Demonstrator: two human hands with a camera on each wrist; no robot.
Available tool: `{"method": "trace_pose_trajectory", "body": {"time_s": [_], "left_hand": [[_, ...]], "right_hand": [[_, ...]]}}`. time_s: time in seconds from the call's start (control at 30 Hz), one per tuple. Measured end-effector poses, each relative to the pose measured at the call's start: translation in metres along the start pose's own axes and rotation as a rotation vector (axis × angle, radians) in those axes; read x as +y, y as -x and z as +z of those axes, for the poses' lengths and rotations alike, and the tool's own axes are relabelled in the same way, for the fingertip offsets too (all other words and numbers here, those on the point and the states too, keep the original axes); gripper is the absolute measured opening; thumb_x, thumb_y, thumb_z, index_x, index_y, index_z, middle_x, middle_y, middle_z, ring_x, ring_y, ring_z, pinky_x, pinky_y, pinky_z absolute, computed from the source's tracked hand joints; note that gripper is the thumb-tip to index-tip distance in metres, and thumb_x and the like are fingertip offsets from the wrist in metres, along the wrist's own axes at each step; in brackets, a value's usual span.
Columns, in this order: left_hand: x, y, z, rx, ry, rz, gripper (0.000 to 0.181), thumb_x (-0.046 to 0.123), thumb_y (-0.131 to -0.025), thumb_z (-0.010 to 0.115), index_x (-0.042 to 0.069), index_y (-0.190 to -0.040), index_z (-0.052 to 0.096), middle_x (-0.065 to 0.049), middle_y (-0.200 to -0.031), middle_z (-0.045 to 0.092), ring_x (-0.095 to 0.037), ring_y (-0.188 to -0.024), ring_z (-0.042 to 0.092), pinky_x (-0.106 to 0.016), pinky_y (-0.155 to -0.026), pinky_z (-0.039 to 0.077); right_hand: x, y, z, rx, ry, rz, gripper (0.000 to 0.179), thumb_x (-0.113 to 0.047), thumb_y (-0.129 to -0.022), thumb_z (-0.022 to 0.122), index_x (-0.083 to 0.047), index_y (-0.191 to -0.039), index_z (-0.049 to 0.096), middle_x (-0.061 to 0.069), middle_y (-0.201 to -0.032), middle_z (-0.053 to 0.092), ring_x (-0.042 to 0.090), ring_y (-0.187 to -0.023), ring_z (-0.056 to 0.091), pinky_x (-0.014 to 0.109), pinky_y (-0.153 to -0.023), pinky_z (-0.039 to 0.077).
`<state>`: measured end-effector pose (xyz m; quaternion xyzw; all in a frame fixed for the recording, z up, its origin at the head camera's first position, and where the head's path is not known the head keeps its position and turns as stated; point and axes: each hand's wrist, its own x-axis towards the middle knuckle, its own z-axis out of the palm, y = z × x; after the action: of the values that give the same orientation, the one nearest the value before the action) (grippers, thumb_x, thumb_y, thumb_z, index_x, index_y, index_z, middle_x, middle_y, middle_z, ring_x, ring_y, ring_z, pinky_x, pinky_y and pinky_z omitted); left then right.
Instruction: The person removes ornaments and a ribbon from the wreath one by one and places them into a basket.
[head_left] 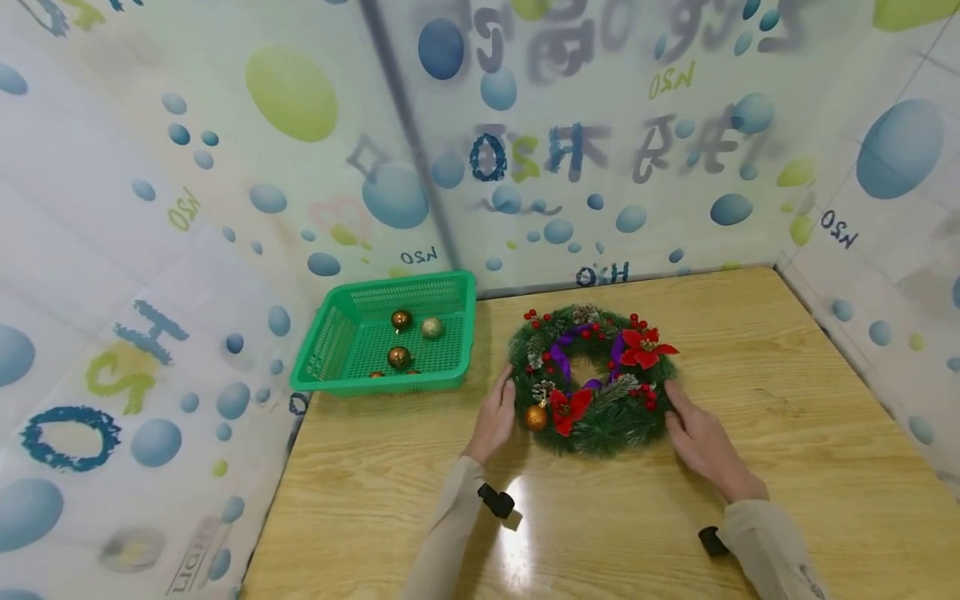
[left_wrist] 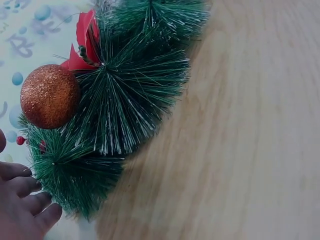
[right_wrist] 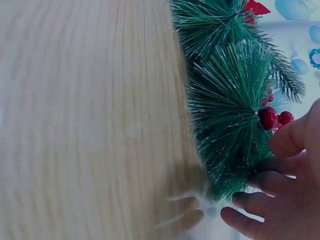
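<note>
A green Christmas wreath (head_left: pixel 607 429) lies flat on the table, dressed with red poinsettias (head_left: pixel 570 410), red berries, frosted pine cones, a purple ribbon (head_left: pixel 561 360) and an orange glitter ball (head_left: pixel 536 417). At its left side is my left hand (head_left: pixel 495 417), fingertips right at the needles. My right hand (head_left: pixel 703 437) is at the opposite side, fingers extended along the outer edge. In the left wrist view the glitter ball (left_wrist: pixel 50 96) shows large above the left fingers (left_wrist: pixel 35 202). Red berries (right_wrist: pixel 268 118) sit near the right thumb in the right wrist view.
A green plastic basket (head_left: pixel 390 386) stands at the table's back left, with several shiny and glittered balls (head_left: pixel 401 320) in it. Patterned sheets hang behind the wooden table (head_left: pixel 600 533) and on both sides. Each wrist wears a small black camera.
</note>
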<state>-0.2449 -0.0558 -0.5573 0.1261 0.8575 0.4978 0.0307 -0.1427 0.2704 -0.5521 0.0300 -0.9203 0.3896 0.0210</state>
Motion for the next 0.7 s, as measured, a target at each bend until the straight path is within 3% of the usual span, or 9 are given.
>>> {"method": "trace_pose_trajectory", "body": {"time_s": [0.07, 0.2, 0.23, 0.3, 0.47, 0.7], "left_hand": [[0.0, -0.003, -0.001, 0.004, 0.001, -0.003, 0.052, 0.031, -0.112, 0.028, 0.007, -0.158, 0.034, -0.017, -0.162, 0.035, -0.039, -0.148, 0.037, -0.054, -0.124, 0.027], [0.001, -0.008, -0.003, -0.002, 0.013, -0.021, 0.05, 0.028, -0.112, 0.029, 0.007, -0.157, 0.036, -0.017, -0.161, 0.038, -0.039, -0.147, 0.039, -0.053, -0.124, 0.028], [0.001, -0.01, -0.003, -0.004, 0.012, -0.027, 0.05, 0.029, -0.112, 0.03, 0.008, -0.157, 0.037, -0.016, -0.161, 0.039, -0.038, -0.146, 0.039, -0.052, -0.124, 0.029], [0.001, -0.012, -0.004, -0.006, 0.013, -0.031, 0.05, 0.029, -0.112, 0.03, 0.009, -0.157, 0.038, -0.017, -0.16, 0.04, -0.039, -0.145, 0.041, -0.053, -0.123, 0.03], [0.002, -0.016, -0.005, 0.001, -0.007, -0.025, 0.049, 0.028, -0.112, 0.031, 0.007, -0.154, 0.043, -0.018, -0.157, 0.044, -0.04, -0.143, 0.043, -0.054, -0.122, 0.033], [0.004, -0.025, -0.007, -0.022, 0.011, -0.032, 0.048, 0.027, -0.112, 0.033, 0.007, -0.154, 0.043, -0.018, -0.157, 0.044, -0.039, -0.144, 0.042, -0.053, -0.122, 0.033]], "right_hand": [[-0.002, 0.003, 0.001, 0.011, 0.017, -0.004, 0.057, -0.017, -0.109, 0.037, 0.006, -0.158, 0.022, 0.031, -0.161, 0.025, 0.041, -0.119, 0.063, 0.062, -0.109, 0.043], [-0.005, 0.008, 0.003, 0.033, 0.028, -0.012, 0.056, -0.014, -0.107, 0.042, 0.007, -0.156, 0.026, 0.032, -0.158, 0.03, 0.039, -0.115, 0.065, 0.061, -0.108, 0.045], [-0.005, 0.009, 0.003, 0.038, 0.033, -0.013, 0.056, -0.014, -0.107, 0.042, 0.007, -0.156, 0.027, 0.032, -0.158, 0.03, 0.039, -0.115, 0.066, 0.061, -0.108, 0.045], [-0.006, 0.012, 0.005, 0.046, 0.017, -0.02, 0.056, -0.012, -0.106, 0.044, 0.009, -0.155, 0.027, 0.033, -0.157, 0.031, 0.05, -0.136, 0.045, 0.066, -0.11, 0.038], [-0.009, 0.017, 0.008, 0.077, 0.039, -0.046, 0.055, -0.009, -0.104, 0.047, 0.012, -0.152, 0.032, 0.035, -0.154, 0.035, 0.051, -0.131, 0.05, 0.066, -0.107, 0.04], [-0.015, 0.024, 0.012, 0.08, 0.027, -0.03, 0.055, -0.008, -0.104, 0.049, 0.011, -0.152, 0.032, 0.034, -0.154, 0.035, 0.052, -0.137, 0.041, 0.064, -0.109, 0.039]]}}
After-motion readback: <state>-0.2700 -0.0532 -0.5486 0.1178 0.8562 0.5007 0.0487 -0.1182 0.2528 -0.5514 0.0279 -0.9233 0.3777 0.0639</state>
